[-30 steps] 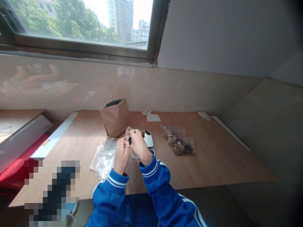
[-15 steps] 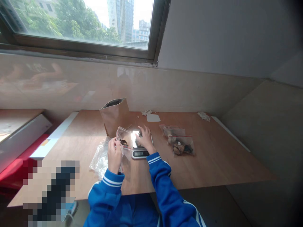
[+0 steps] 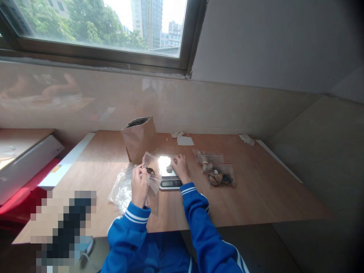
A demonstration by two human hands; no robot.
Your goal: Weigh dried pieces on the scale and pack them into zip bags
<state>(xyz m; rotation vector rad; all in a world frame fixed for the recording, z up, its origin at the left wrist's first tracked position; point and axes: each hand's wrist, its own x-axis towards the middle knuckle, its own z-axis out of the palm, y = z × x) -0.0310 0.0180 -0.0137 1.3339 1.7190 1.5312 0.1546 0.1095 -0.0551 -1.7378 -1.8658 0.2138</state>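
The left hand [image 3: 139, 184] pinches a clear, red-striped plastic zip bag [image 3: 155, 183] containing a dark piece, beside a white-edged digital scale [image 3: 170, 184]. The right hand [image 3: 181, 167] curls over its shiny plate (any grip is hidden). Rightward on the brown wooden counter [image 3: 256, 193], several filled clear zip bags [image 3: 218, 177] look finished; the held one seems unsealed.

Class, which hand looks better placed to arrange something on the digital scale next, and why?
Probably the right hand: it is over the digital scale, though whether it holds anything is unclear. The left hand is busy gripping a clear zip bag with a dark piece inside.
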